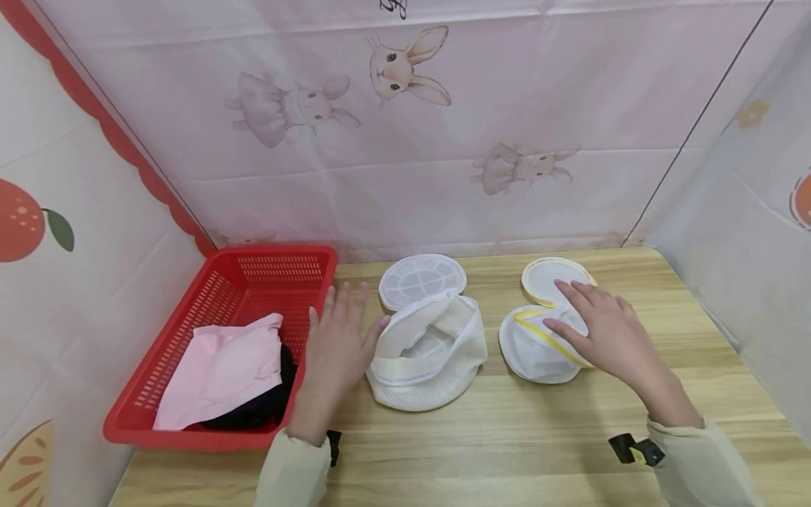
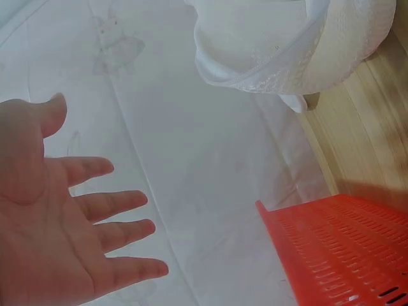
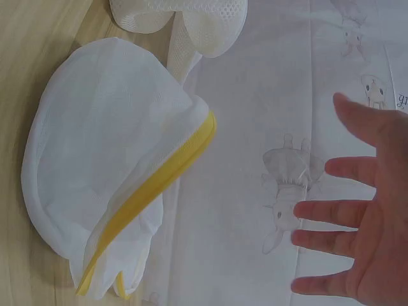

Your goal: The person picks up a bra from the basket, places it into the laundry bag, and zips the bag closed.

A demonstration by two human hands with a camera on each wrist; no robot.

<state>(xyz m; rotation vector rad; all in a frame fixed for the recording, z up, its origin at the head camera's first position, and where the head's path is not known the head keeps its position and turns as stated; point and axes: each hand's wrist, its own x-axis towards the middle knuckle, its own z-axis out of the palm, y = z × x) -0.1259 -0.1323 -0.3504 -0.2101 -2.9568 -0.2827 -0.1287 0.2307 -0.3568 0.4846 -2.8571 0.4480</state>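
My left hand hovers with spread fingers between the red basket and a white mesh laundry bag, holding nothing. That bag stands unzipped, its round lid folded back toward the wall. My right hand is held over a smaller white laundry bag with yellow trim, fingers extended and apart from it in the right wrist view. The smaller bag's round lid lies behind it, and the hand covers part of its right side. In the left wrist view the left palm is bare.
The red slotted plastic basket stands at the left of the wooden table. A folded pink cloth lies in it on top of a black cloth. A rabbit-printed sheet hangs behind, with side sheets left and right.
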